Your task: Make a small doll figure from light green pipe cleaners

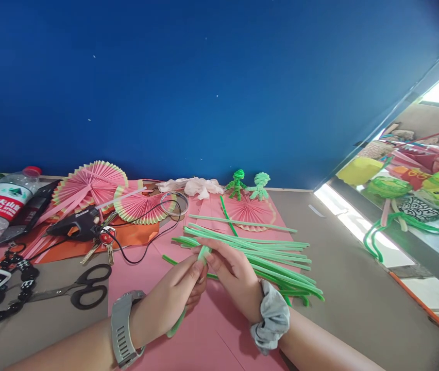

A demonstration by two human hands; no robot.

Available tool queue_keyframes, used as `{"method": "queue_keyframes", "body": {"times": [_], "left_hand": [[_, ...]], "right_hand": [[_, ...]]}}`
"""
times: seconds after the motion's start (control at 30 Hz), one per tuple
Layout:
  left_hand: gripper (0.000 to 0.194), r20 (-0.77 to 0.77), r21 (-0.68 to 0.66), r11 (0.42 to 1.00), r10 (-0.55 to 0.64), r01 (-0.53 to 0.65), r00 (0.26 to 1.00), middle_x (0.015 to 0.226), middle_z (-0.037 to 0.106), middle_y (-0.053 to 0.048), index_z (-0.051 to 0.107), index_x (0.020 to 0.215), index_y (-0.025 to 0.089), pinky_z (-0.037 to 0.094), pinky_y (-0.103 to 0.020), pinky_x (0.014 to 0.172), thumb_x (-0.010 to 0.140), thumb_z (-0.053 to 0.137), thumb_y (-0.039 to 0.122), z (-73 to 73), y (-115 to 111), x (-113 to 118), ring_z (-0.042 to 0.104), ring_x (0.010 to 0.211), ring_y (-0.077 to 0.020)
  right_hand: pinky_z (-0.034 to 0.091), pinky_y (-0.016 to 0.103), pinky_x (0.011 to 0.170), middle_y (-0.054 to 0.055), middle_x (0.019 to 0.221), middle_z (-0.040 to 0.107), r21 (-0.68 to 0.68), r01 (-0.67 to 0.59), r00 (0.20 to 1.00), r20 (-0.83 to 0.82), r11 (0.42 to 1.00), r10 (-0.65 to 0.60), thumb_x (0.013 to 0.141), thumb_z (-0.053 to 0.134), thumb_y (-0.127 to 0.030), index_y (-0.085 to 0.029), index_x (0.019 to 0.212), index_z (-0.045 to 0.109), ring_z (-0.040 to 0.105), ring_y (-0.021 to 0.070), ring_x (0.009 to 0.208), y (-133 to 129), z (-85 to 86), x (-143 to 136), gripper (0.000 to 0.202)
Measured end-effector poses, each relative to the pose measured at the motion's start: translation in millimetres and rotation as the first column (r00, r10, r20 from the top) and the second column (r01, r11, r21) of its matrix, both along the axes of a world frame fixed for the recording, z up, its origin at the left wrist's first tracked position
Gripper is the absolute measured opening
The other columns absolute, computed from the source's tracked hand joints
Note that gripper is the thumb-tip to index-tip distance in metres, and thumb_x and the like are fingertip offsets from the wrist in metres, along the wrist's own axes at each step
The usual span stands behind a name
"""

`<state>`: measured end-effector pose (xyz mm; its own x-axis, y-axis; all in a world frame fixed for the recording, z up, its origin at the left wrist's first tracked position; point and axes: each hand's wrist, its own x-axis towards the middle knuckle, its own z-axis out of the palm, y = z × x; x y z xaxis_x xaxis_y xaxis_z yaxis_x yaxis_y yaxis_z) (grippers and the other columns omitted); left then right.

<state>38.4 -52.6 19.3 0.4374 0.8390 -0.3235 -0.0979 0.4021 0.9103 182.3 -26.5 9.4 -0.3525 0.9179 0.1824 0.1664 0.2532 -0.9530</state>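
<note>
My left hand [173, 296], with a grey watch band at its wrist, is closed around light green pipe cleaners [204, 253]. Their lower end sticks out beneath that hand. On the other side my right hand [235, 275], a grey scrunchie at its wrist, pinches the upper part of the same pipe cleaners. Both hands meet above pink paper [219, 340]. Just behind and to the right lies a spread of loose green pipe cleaners [273, 252]. Farther back stand a dark green twisted figure [238, 184] and a light green one [260, 186].
On the left are black scissors [90, 283], a beaded bracelet [26, 278], keys [105, 247], a black glue gun [74, 225] and a water bottle [5, 203]. Pink folded fans [91, 185] and a tape roll [173, 204] lie behind. A blue panel [204, 93] rises at the back.
</note>
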Motion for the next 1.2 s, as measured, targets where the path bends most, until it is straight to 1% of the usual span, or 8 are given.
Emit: {"method": "queue_keyframes", "body": {"times": [0.17, 0.27, 0.43, 0.57, 0.7, 0.97, 1.07, 1.2], "left_hand": [[0.030, 0.021, -0.023, 1.000, -0.017, 0.018, 1.000, 0.053, 0.022, 0.008, 0.034, 0.069, 0.021, 0.014, -0.020, 0.038, 0.086, 0.037, 0.046, -2.2, -2.0, -0.7, 0.016, 0.043, -0.0066], [0.030, 0.036, -0.041, 0.999, -0.005, 0.007, 0.999, 0.051, 0.022, 0.008, 0.034, 0.068, 0.021, 0.015, -0.020, 0.038, 0.086, 0.037, 0.045, -6.8, -2.4, -0.4, 0.017, 0.042, -0.0063], [0.031, 0.039, -0.069, 0.998, -0.003, 0.006, 0.999, 0.049, 0.023, 0.009, 0.034, 0.067, 0.021, 0.014, -0.019, 0.036, 0.084, 0.038, 0.047, -7.0, -1.0, 0.8, 0.017, 0.039, -0.0062], [0.030, 0.087, -0.068, 0.994, -0.075, 0.081, 0.993, 0.053, 0.027, 0.008, 0.038, 0.070, 0.019, 0.016, -0.018, 0.038, 0.086, 0.036, 0.045, -3.9, 1.3, -3.2, 0.019, 0.041, -0.0055], [0.032, 0.178, -0.065, 0.983, -0.160, 0.174, 0.971, 0.054, 0.027, 0.008, 0.037, 0.072, 0.019, 0.016, -0.018, 0.040, 0.089, 0.029, 0.045, -4.8, 3.3, -7.6, 0.018, 0.042, -0.0051], [0.032, 0.186, -0.043, 0.987, -0.143, 0.153, 0.972, 0.055, 0.028, 0.008, 0.038, 0.072, 0.018, 0.020, -0.017, 0.041, 0.089, 0.029, 0.044, -4.6, 4.4, -7.1, 0.022, 0.043, -0.0052], [0.033, 0.166, -0.057, 0.986, -0.142, 0.154, 0.976, 0.055, 0.028, 0.008, 0.038, 0.071, 0.018, 0.021, -0.018, 0.041, 0.089, 0.028, 0.044, -2.6, 4.3, -7.4, 0.022, 0.043, -0.0052], [0.032, 0.149, -0.052, 0.987, -0.142, 0.151, 0.978, 0.054, 0.026, 0.008, 0.037, 0.072, 0.018, 0.017, -0.018, 0.040, 0.090, 0.027, 0.042, -1.9, 4.7, -8.8, 0.020, 0.043, -0.0053]], "right_hand": [[0.050, 0.026, 0.063, 0.002, 0.079, 0.064, -0.125, 0.034, 0.993, -0.105, 0.992, -0.048, 0.083, 0.051, -0.032, -0.021, 0.109, 0.053, 0.061, 0.0137, 0.070, 0.6, 0.4, -2.1, 0.028], [0.049, 0.024, 0.063, 0.001, 0.078, 0.064, -0.095, 0.068, 0.996, -0.048, 0.993, -0.073, 0.082, 0.052, -0.030, -0.019, 0.093, 0.058, 0.060, 0.0130, 0.070, 0.8, -1.6, -2.4, 0.017], [0.048, 0.024, 0.064, 0.001, 0.080, 0.064, -0.043, 0.102, 0.994, -0.026, 0.994, -0.103, 0.083, 0.051, -0.028, -0.019, 0.088, 0.059, 0.060, 0.0129, 0.071, 0.5, -4.0, -2.2, 0.013], [0.048, 0.026, 0.071, 0.002, 0.084, 0.064, -0.128, -0.011, 0.981, -0.194, 0.992, -0.014, 0.083, 0.052, -0.028, -0.022, 0.105, 0.054, 0.061, 0.0142, 0.080, 1.8, -2.4, -1.3, 0.023], [0.047, 0.029, 0.074, 0.003, 0.089, 0.062, -0.193, -0.114, 0.939, -0.342, 0.975, 0.042, 0.083, 0.052, -0.029, -0.020, 0.092, 0.057, 0.059, 0.0149, 0.082, 4.6, 1.2, -0.6, 0.014], [0.044, 0.027, 0.070, 0.002, 0.078, 0.060, -0.047, 0.037, 0.981, -0.188, 0.998, -0.045, 0.080, 0.056, -0.030, -0.018, 0.081, 0.058, 0.055, 0.0139, 0.074, 10.5, -7.7, 0.6, 0.012], [0.044, 0.028, 0.069, 0.002, 0.078, 0.060, -0.030, 0.045, 0.985, -0.165, 0.999, -0.049, 0.081, 0.056, -0.032, -0.019, 0.082, 0.057, 0.054, 0.0143, 0.073, 11.3, -12.0, 0.7, 0.013], [0.041, 0.029, 0.070, 0.001, 0.075, 0.054, -0.036, 0.010, 0.971, -0.240, 0.999, -0.018, 0.081, 0.055, -0.033, -0.020, 0.074, 0.054, 0.051, 0.0148, 0.074, 11.2, -9.7, 0.6, 0.015]]}}
